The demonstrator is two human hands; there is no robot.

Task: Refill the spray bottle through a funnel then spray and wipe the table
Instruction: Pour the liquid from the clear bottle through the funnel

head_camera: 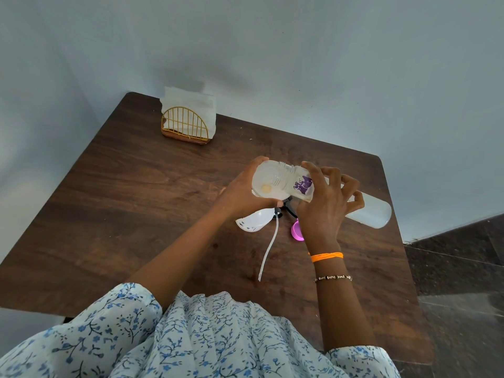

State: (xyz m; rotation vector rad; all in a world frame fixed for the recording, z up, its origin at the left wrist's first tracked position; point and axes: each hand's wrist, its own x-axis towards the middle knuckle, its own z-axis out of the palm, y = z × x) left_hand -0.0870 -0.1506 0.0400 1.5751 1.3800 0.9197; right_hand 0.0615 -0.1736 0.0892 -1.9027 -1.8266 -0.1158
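Observation:
My left hand (240,190) grips the rim of a translucent white funnel (266,186) held above the middle of the dark wooden table (136,214). In my right hand (324,203) is a long frosted bottle with a purple label (371,212). It is tipped almost flat, and its threaded neck lies over the funnel's bowl. What sits under the funnel is hidden by my hands. Below them on the table lies the black sprayer head (287,210) with its white dip tube (268,248), beside a white rounded piece (253,221).
A pink cap (296,231) lies by my right wrist. A gold wire napkin holder with white napkins (188,121) stands at the far left corner. Pale walls border the table behind and to the left, and dark floor shows on the right.

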